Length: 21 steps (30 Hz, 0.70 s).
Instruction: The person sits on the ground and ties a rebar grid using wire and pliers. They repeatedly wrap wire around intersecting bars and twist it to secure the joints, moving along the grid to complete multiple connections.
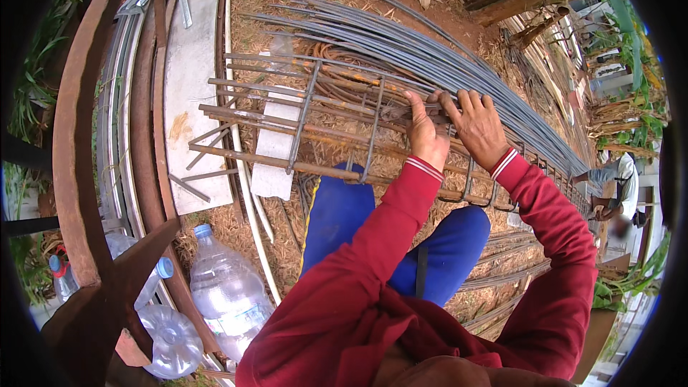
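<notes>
A long rebar cage [373,124] of rusty lengthwise bars and square stirrups [304,116] runs from the left middle toward the far right. Both of my hands are at its middle, side by side. My left hand [428,140] is closed at the bars with its thumb raised; its other fingers are mostly hidden. Just to the right, my right hand [479,129] bends its fingers over the cage's far side, the forefinger reaching toward the left thumb. Whether a small piece of wire is between them cannot be made out. Below the cage are my knees in blue trousers [337,215].
Loose steel bars [401,36] lie in a bundle beyond the cage. At left are a pale board [193,86], a brown metal frame [75,136] and clear plastic bottles [226,287]. Another person [625,186] bends over at far right. Dry straw covers the soil.
</notes>
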{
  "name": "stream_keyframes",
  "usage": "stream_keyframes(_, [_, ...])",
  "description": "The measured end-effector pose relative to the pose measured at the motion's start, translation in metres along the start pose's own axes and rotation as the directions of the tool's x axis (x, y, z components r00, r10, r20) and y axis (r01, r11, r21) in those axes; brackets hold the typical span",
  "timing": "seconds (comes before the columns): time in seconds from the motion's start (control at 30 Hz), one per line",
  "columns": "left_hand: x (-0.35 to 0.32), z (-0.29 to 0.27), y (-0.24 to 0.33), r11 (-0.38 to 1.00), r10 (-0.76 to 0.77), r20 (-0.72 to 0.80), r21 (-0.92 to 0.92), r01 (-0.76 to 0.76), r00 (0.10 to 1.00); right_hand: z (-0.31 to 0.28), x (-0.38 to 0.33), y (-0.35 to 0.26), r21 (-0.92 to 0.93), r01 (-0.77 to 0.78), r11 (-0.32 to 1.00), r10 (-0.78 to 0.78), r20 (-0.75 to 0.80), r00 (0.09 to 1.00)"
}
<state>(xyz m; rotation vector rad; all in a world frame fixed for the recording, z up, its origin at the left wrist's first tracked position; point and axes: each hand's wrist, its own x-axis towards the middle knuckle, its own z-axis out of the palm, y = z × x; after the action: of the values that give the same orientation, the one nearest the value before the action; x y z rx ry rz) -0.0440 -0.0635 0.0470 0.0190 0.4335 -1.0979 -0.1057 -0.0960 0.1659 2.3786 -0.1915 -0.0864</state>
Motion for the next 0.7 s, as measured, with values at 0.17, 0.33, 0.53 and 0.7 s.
stream_keyframes(0.17, [-0.017, -0.001, 0.008, 0.993, 0.017, -0.014, 0.114, -0.015, 1.0, 0.0, 0.007, 0.019, 0.533, -0.208, 0.82, -0.047, 0.424, 0.904])
stream_keyframes(0.33, [-0.02, -0.006, 0.012, 0.993, -0.045, -0.048, 0.105, 0.049, 0.998, 0.006, 0.038, 0.049, 0.546, -0.775, 0.318, -0.443, 0.809, 0.388])
stream_keyframes(0.53, [-0.022, -0.024, 0.013, 0.999, -0.036, 0.03, -0.008, 0.036, 0.999, -0.002, 0.032, 0.038, 0.581, -0.757, 0.298, -0.449, 0.785, 0.426])
stream_keyframes(0.7, [-0.024, -0.033, 0.017, 0.973, -0.124, 0.118, -0.181, 0.144, 0.985, -0.012, 0.028, 0.028, 0.735, -0.532, 0.42, -0.435, 0.678, 0.593])
